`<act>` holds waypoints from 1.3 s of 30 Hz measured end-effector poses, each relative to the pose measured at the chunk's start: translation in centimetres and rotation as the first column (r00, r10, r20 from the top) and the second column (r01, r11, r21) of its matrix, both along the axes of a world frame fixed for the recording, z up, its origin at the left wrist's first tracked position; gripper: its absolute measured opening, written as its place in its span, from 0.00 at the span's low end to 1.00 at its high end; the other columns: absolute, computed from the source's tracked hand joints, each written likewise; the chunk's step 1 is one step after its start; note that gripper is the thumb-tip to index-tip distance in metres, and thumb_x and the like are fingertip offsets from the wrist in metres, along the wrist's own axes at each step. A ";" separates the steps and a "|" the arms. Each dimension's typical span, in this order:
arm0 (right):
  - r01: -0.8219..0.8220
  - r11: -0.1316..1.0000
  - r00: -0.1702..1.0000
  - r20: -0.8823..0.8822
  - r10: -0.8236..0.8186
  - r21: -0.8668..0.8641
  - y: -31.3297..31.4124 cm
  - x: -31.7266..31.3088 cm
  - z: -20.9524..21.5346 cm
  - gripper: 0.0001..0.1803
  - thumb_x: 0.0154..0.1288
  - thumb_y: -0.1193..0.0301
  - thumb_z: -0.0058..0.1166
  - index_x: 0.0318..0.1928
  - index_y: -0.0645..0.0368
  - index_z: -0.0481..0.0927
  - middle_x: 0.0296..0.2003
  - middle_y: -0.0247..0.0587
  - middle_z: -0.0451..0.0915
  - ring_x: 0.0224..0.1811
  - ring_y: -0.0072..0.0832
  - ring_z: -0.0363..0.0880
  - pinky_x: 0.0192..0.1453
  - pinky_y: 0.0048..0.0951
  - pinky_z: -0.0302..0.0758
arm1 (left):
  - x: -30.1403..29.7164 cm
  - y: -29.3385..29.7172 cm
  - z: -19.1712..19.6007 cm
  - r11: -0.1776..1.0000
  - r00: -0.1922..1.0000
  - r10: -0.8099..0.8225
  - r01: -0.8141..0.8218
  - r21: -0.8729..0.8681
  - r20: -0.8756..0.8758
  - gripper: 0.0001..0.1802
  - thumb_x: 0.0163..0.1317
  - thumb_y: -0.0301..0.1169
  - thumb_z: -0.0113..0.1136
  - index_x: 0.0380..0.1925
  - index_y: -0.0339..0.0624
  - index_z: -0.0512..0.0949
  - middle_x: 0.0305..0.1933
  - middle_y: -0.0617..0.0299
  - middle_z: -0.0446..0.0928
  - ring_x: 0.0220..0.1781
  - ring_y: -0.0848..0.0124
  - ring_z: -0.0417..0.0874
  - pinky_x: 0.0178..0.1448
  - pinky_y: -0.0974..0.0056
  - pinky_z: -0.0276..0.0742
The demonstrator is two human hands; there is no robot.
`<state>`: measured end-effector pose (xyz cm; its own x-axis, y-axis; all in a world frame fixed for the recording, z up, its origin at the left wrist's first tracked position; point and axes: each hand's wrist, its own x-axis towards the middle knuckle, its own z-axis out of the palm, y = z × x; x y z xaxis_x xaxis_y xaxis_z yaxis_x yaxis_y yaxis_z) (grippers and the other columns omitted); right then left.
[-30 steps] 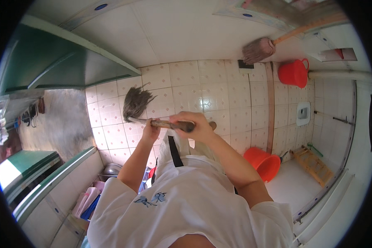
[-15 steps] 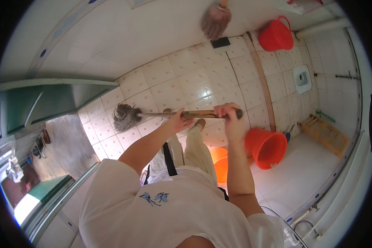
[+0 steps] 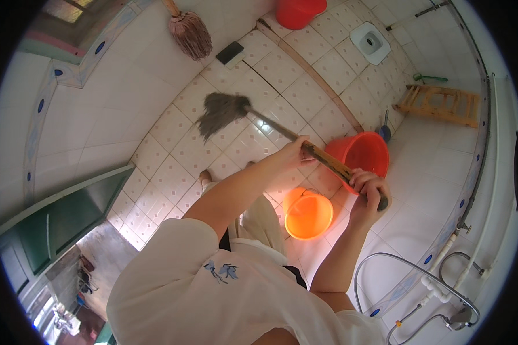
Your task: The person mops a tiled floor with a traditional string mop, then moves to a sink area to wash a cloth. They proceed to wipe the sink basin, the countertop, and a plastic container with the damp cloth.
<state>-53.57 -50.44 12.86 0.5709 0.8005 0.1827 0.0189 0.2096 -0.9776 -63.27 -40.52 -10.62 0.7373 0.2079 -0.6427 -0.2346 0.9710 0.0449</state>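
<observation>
right of centre | my left hand [image 3: 297, 154] and right hand [image 3: 371, 192] both grip the mop handle [image 3: 329, 163] | probably stiff, head-heavy; strands [image 3: 221, 113] soft | best held hands apart

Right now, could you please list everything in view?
Held mop: 1, grey, centre
Spare mop: 1, pinkish, upper left
Near bucket: 1, red, right of centre
Far bucket: 1, red, top
Small bucket: 1, orange, below held mop
Toilet: 1, white, upper right
Dipper: 1, blue, beside near bucket
Rack: 1, wooden, far right
Rod: 1, green, above rack
Block: 1, black, beside spare mop
Door: 1, green, lower left
Hoses: several, grey, lower right
Pipes: several, white, lower right
Floor: 1, pale, centre
Shirt: 1, white, bottom
Left hand: 1, bare, held mop's middle
Right hand: 1, bare, held mop's end
</observation>
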 end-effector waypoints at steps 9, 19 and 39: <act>0.049 0.998 0.896 0.441 -0.058 0.031 -2.3 -8.6 -1.4 0.03 0.48 0.83 0.48 0.23 0.65 0.69 0.19 0.46 0.73 0.25 0.38 0.76 0.42 0.40 0.77 | 1.2 -2.3 -0.4 0.994 0.993 0.105 -0.107 0.032 0.062 0.09 0.59 0.33 0.55 0.25 0.40 0.72 0.30 0.58 0.76 0.34 0.68 0.79 0.45 0.64 0.79; -0.557 0.830 0.627 0.641 0.442 -0.027 -4.8 -29.6 -1.1 0.08 0.40 0.82 0.57 0.25 0.60 0.74 0.21 0.40 0.75 0.22 0.36 0.78 0.28 0.28 0.76 | -22.1 -9.2 -1.3 0.987 0.988 0.153 -0.154 0.043 0.011 0.10 0.54 0.35 0.59 0.23 0.41 0.74 0.21 0.59 0.74 0.21 0.67 0.73 0.29 0.63 0.72; -0.972 -0.222 -0.135 0.597 0.791 0.074 -24.4 -71.0 3.5 0.08 0.42 0.75 0.64 0.24 0.53 0.77 0.27 0.31 0.79 0.32 0.28 0.81 0.34 0.30 0.79 | -72.3 -41.0 6.5 0.258 0.259 0.947 -0.966 -0.034 -0.188 0.08 0.61 0.31 0.56 0.25 0.45 0.69 0.23 0.69 0.72 0.23 0.78 0.72 0.30 0.74 0.70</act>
<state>-124.55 -74.82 16.39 -0.8205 0.1696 0.5460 -0.3933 0.5257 -0.7543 -135.55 -81.52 -4.14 -0.0202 0.6301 -0.7763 -0.9978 0.0363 0.0554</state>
